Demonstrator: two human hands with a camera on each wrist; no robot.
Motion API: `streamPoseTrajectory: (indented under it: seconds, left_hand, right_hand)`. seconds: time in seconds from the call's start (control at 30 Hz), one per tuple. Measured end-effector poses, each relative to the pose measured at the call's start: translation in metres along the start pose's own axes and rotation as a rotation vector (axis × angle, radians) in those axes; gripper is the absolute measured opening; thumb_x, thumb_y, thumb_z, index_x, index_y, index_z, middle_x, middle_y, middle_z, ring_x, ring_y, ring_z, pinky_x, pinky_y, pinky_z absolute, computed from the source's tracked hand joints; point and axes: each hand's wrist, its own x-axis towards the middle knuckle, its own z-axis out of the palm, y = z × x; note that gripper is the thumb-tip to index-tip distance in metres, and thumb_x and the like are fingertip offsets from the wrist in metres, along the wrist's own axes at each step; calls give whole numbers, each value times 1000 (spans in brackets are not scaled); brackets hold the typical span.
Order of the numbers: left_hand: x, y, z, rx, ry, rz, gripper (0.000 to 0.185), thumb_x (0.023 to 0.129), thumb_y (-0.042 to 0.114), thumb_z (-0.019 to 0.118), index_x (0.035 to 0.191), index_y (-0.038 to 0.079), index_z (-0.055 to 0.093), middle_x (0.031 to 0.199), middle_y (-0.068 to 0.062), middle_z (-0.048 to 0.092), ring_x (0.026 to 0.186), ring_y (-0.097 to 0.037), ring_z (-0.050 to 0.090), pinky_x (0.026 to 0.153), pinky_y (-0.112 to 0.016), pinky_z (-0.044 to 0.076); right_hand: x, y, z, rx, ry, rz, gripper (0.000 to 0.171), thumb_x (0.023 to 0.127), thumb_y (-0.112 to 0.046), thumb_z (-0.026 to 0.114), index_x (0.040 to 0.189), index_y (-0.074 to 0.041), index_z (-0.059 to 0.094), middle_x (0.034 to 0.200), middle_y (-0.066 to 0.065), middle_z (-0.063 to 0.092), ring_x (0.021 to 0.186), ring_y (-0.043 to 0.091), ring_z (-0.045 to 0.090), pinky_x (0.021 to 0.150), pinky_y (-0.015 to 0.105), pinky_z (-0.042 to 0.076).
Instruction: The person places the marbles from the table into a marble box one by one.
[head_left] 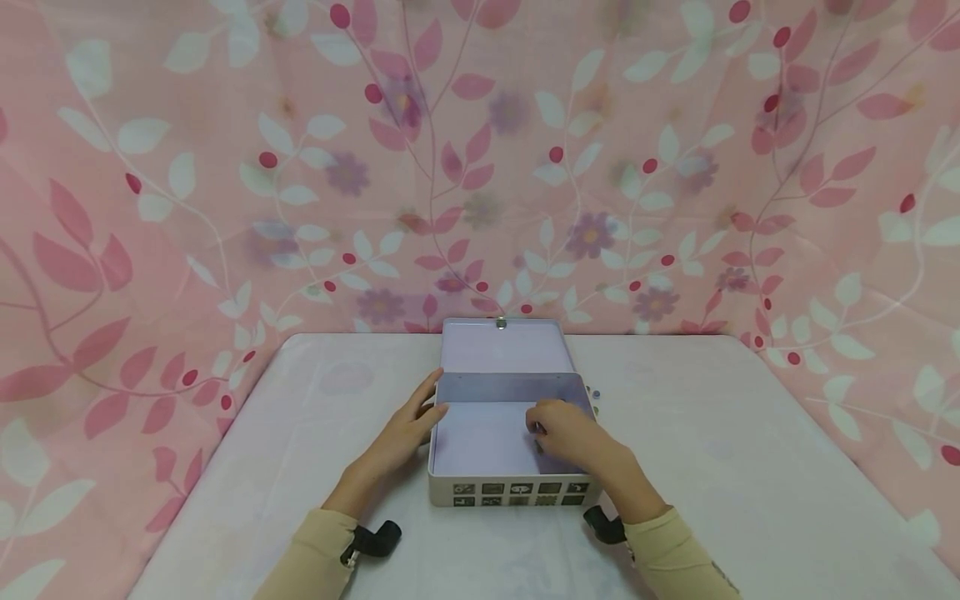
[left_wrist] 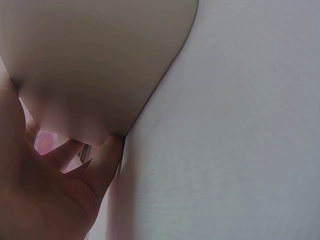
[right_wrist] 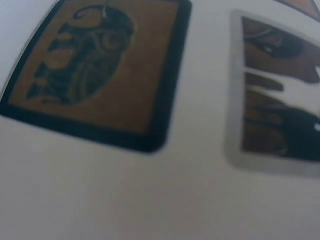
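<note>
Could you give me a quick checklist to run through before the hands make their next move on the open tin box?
1. Lid fully open, leaning back: ok.
2. Left hand steadies the tin box at its left wall, fingers straight: ok.
3. Right hand inside the box, fingers curled: ok; whether it holds anything: cannot tell.
4. Box interior free of other items: cannot tell, the right hand hides part of it.
5. Box flat on the table, away from the edges: ok.
6. Small beads beside the box's right rear corner, out of the way: ok.
</note>
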Motion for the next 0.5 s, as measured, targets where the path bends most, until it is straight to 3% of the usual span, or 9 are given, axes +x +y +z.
streamPoseTrajectory:
  seconds: [0.5]
  left_hand:
    - [1, 1, 1, -6, -1, -8, 69, 99, 54, 53, 157, 45, 17, 166, -11, 20, 150, -39, 27, 108, -60, 43]
  right_hand:
    - [0, -2, -1, 33, -37, 41, 7, 87, -4, 70, 86, -11, 73, 84, 0, 69, 72, 10, 54, 68, 30, 51]
